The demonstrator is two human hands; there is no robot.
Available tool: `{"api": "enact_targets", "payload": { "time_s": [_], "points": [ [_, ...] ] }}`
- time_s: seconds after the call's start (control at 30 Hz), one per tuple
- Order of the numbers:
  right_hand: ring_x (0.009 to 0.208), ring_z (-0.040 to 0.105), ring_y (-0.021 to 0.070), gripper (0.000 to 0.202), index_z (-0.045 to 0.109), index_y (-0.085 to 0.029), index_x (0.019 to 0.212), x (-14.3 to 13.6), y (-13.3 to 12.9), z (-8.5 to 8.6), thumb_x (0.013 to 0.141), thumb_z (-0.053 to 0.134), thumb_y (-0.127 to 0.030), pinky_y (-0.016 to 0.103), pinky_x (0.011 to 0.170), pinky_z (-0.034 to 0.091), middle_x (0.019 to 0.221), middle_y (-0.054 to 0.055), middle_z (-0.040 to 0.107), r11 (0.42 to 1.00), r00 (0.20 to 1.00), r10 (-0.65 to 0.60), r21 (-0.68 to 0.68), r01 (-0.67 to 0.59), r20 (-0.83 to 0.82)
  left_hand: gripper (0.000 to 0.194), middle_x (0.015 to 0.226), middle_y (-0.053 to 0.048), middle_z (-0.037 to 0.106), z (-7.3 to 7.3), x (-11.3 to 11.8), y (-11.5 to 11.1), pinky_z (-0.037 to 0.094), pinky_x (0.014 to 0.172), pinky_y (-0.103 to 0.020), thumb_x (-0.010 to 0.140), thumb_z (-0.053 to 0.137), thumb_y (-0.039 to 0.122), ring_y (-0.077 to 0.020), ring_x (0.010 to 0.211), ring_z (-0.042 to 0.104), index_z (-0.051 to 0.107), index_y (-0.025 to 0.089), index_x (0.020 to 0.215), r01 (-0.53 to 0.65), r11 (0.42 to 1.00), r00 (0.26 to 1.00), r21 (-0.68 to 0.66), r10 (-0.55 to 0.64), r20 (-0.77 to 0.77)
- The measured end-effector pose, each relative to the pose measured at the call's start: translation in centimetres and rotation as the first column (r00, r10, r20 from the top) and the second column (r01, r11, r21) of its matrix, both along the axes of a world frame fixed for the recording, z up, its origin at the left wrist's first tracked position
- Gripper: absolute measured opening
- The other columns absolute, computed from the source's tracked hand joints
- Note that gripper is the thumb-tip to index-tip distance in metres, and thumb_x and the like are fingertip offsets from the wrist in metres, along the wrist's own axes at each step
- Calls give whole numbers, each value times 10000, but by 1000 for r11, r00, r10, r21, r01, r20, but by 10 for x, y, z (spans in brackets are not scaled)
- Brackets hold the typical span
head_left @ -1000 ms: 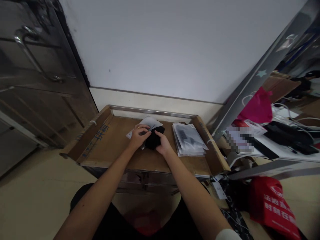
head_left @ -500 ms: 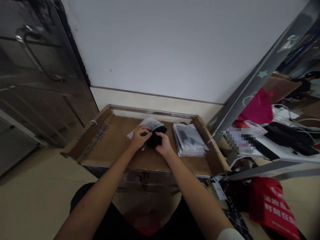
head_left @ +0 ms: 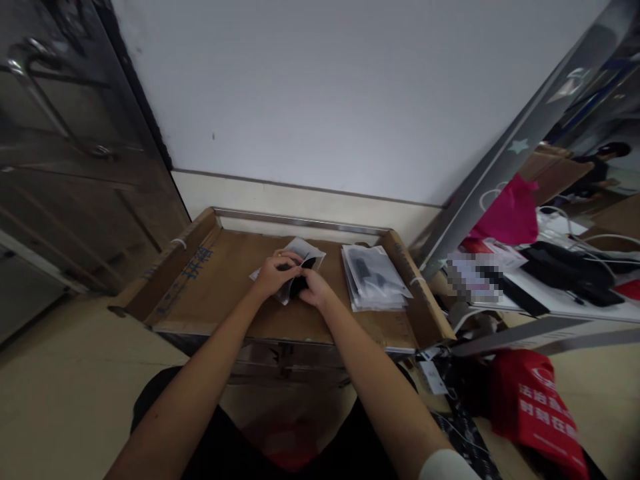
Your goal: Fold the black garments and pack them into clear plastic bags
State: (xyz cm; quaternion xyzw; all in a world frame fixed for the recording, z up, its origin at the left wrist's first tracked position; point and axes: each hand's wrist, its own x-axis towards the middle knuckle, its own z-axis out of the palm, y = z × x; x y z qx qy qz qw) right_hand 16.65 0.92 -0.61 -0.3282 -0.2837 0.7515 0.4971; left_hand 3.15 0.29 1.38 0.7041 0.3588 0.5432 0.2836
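My left hand (head_left: 277, 272) is closed on a translucent plastic bag (head_left: 313, 251), holding it near its mouth. A black item (head_left: 299, 285) sits partly inside the bag; its exact kind is hidden by the fingers and the film. Closed on the black item at the bag's mouth is my right hand (head_left: 315, 289). Both hands nearly touch each other above the cardboard-lined tray (head_left: 210, 300). To their right lies a stack of translucent bags (head_left: 375, 277), with dark items showing through the top one.
A white wall (head_left: 320, 100) rises behind the tray, with a metal door (head_left: 60, 167) at left. On the right stands a white table (head_left: 560, 293) with cables, a pink bag (head_left: 513, 213) and a black pouch (head_left: 570, 270). Below it is a red bag (head_left: 543, 400). Farther back sits another person (head_left: 597, 170).
The black item has gone from outside the bag to partly inside it. My right hand has moved slightly left, closer to my left hand. The whole view has shifted a little.
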Motion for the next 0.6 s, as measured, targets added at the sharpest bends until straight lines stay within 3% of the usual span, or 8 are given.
{"api": "enact_targets", "payload": {
  "time_s": [0.13, 0.3, 0.4, 0.5, 0.57, 0.6],
  "points": [
    [842, 695, 193, 232, 661, -222, 850, 2, 3, 7, 692, 570, -78, 304, 812, 598, 756, -7, 726, 998, 998, -25, -50, 22, -58, 221, 937, -64, 761, 1, 5, -3, 468, 1033, -476, 827, 727, 378, -249, 1077, 646, 703, 244, 653, 19, 1000, 1000, 14, -19, -9],
    [865, 683, 158, 262, 660, -239, 890, -7, 5, 13, 715, 550, -78, 260, 821, 585, 822, -24, 752, 985, 977, -160, 50, 168, -139, 116, 898, -52, 757, -1, 14, -5, 479, 1019, -463, 818, 737, 333, -253, 1098, 629, 752, 260, 729, 16, 999, 1000, 40, -15, -13],
    [783, 669, 146, 234, 659, -230, 884, -7, 2, 16, 724, 591, -73, 228, 729, 569, 796, -32, 748, 992, 989, -120, 28, 122, -84, 174, 920, -60, 749, -4, 11, -1, 493, 996, -443, 821, 732, 339, -243, 1051, 649, 724, 242, 677, -35, 999, 999, 21, 35, 31],
    [662, 632, 138, 109, 659, -213, 846, 8, -4, 25, 772, 623, -142, 214, 607, 524, 715, -31, 718, 999, 999, 24, -36, -25, -26, 217, 928, -67, 738, -7, 4, 6, 519, 935, -419, 815, 726, 372, -228, 964, 675, 694, 220, 663, -123, 992, 984, -41, 127, 128],
    [660, 636, 150, 81, 667, -197, 836, 21, -9, 30, 802, 593, -199, 240, 609, 523, 738, 4, 726, 988, 987, 153, -18, -154, -41, 231, 908, -63, 732, -10, 0, 10, 526, 901, -402, 811, 717, 381, -218, 910, 679, 672, 212, 660, -186, 980, 968, -72, 195, 158],
    [706, 657, 159, 92, 672, -195, 836, 27, -12, 31, 794, 590, -198, 255, 646, 536, 782, 23, 742, 990, 989, 140, 31, -139, -48, 230, 896, -60, 730, -11, -2, 11, 522, 897, -397, 813, 710, 375, -217, 902, 676, 661, 212, 658, -214, 974, 964, -68, 222, 148]
  ]
}}
